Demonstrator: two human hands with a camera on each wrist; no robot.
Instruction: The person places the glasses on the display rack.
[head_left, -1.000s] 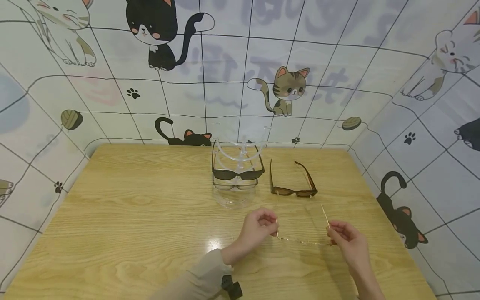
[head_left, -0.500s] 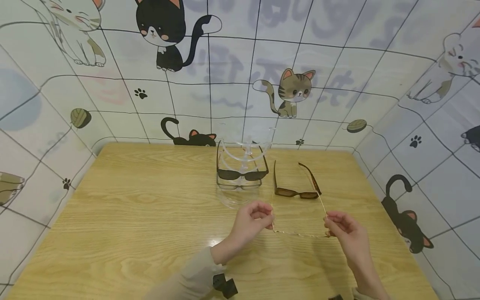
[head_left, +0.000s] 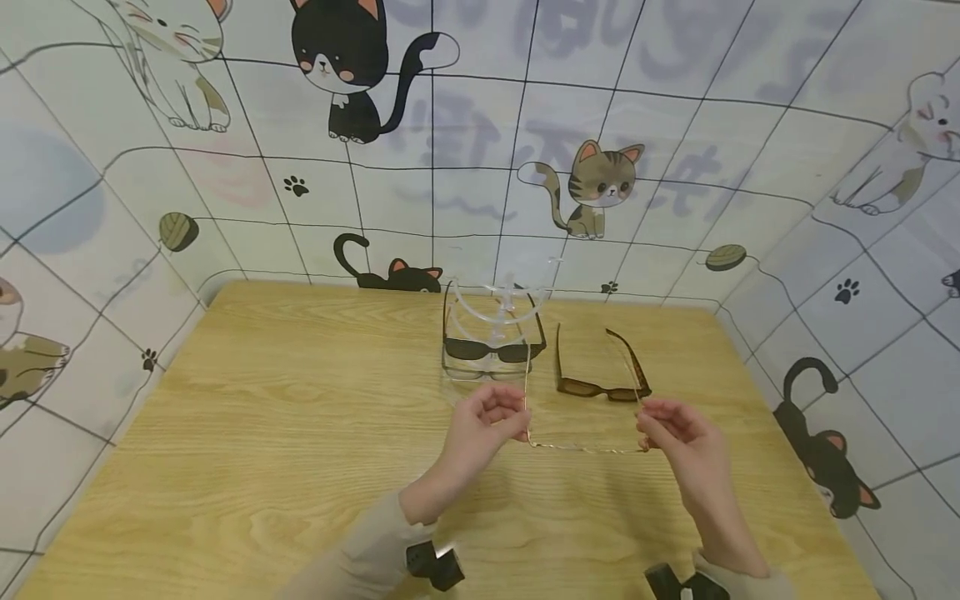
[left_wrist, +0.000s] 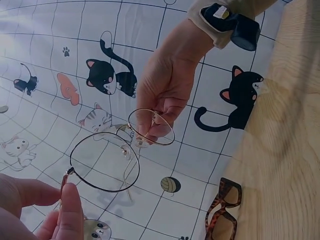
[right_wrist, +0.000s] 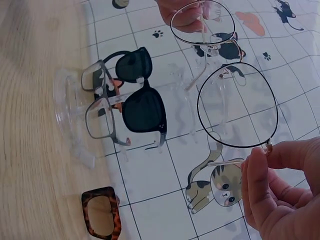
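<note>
Wire glasses (head_left: 581, 449), unfolded, between my left hand (head_left: 487, 423) and right hand (head_left: 692, 437).
I pinch one side in each, aloft above the table (head_left: 300, 400), on my side of the clear stand (right_wrist: 62, 107). The step seems to be carrying or lining up; the next move likely calls for keeping them level.

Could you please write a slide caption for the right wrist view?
The left hand and right hand hold round glasses near a clear stand bearing dark sunglasses and grey glasses.
</note>
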